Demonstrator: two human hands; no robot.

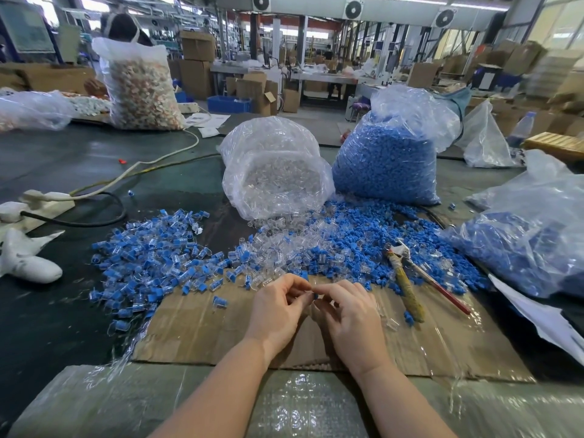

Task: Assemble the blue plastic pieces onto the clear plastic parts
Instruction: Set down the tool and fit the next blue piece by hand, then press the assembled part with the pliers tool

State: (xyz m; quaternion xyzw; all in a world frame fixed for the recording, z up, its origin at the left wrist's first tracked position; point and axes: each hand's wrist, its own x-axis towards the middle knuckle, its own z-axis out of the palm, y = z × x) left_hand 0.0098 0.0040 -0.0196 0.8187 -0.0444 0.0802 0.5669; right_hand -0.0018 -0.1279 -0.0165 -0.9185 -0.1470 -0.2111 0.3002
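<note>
Head view shows your left hand (278, 308) and right hand (347, 311) meeting fingertip to fingertip over the cardboard sheet (196, 330) on the tabletop (63, 311), fingers curled, pinching a small blue piece (315, 296) between them; whether a clear part is there too, you cannot tell. Loose blue pieces (354, 235) and clear parts (278, 245) lie heaped just beyond your hands, finished ones (151, 260) to the left.

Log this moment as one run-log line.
stage: joining | left hand: pinches clear part | right hand: pinches blue piece | over cardboard sheet
</note>
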